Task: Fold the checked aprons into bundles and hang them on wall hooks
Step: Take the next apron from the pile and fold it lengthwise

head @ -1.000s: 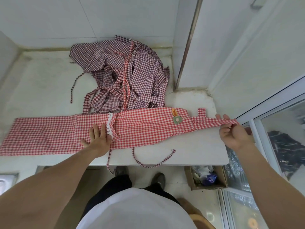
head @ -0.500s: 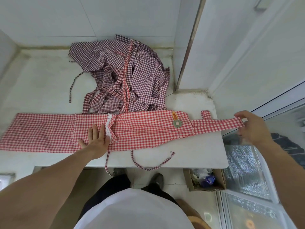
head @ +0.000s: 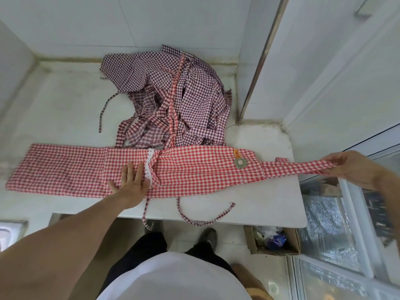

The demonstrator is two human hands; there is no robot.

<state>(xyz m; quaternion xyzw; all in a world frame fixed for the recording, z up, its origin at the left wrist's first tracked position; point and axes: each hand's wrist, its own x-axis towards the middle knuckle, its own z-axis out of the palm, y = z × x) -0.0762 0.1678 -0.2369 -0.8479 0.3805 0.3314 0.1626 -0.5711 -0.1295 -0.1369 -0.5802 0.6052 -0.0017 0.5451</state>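
Observation:
A red checked apron [head: 194,169] lies folded into a long strip across the white counter [head: 259,202], with a lace trim and a green flower patch. My left hand [head: 132,182] presses flat on its middle beside the lace. My right hand [head: 355,167] pinches the end of the apron's neck strap and holds it stretched out past the counter's right edge. Two ties hang over the front edge. Behind it a heap of purple checked aprons [head: 173,98] sits against the wall.
A cardboard box [head: 275,241] with rubbish stands on the floor under the counter's right end. A white wall with a metal corner strip [head: 259,61] rises at the right, and glass panes [head: 346,234] lie beyond it. My shoes show below the counter.
My right hand drew the neck strap further out to the right and slightly up, pulling it taut. My left hand stayed pressed on the apron's middle.

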